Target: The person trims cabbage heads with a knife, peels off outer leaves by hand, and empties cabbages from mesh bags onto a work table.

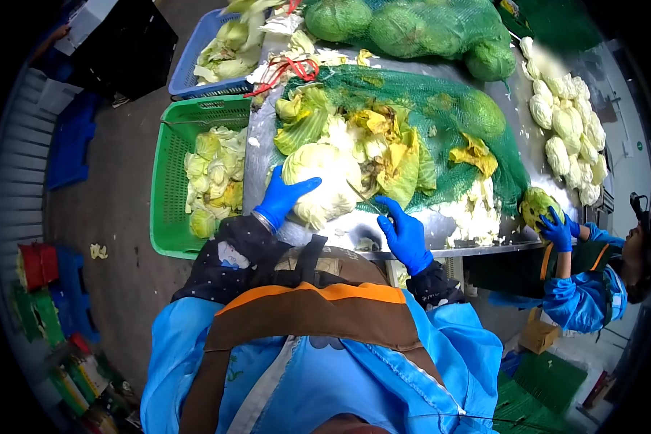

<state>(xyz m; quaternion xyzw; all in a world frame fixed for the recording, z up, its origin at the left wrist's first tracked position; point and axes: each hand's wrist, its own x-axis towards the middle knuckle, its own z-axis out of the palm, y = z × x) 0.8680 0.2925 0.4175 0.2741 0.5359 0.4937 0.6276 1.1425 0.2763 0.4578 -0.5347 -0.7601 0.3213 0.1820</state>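
Note:
A pale, peeled cabbage [324, 181] sits near the front edge of the metal table. My left hand [286, 201], in a blue glove, grips its left side, thumb laid over the top and fingers partly hidden behind it. To the cabbage's right is my right hand [406, 239], also gloved in blue, with thumb and forefinger apart and nothing visible between them. A thin dark line lies between that forefinger and the cabbage; I cannot tell what it is. Loose yellowed outer leaves [394, 148] lie behind the cabbage on a green mesh bag [441, 173].
A green crate [159, 181] with leaves stands left, a blue crate [184, 83] behind it. Netted cabbages [405, 29] lie at the back. Peeled cabbages [568, 123] are piled far right, where a co-worker [586, 282] holds another cabbage [537, 206].

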